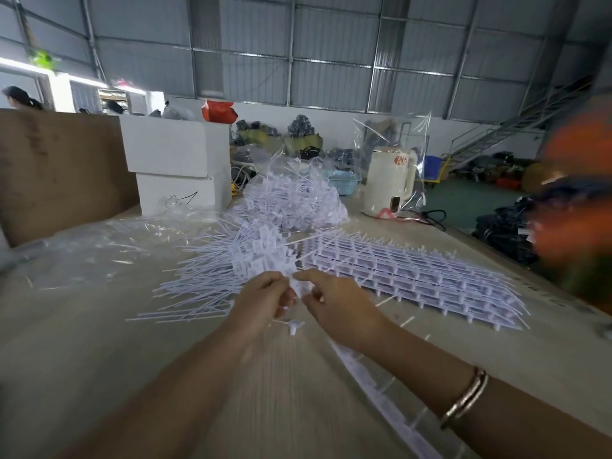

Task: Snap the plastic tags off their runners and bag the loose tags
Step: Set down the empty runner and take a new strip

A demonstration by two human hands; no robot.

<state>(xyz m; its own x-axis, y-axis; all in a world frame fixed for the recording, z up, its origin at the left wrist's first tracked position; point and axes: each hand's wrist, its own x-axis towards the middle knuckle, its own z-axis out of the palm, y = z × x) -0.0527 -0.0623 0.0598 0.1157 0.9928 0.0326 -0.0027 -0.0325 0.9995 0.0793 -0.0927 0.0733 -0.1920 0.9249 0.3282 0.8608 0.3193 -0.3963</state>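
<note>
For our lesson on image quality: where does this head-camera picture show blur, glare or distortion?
Head view: motion blur smears the orange shape at the right edge and softens the left hand and right hand; wide-angle distortion bows the wall panels; daylight blows out the far-left opening.

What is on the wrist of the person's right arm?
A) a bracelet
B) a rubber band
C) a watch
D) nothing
A: a thin metal bracelet circles the wrist behind the right hand, which holds white plastic tags together with the left hand.
</note>
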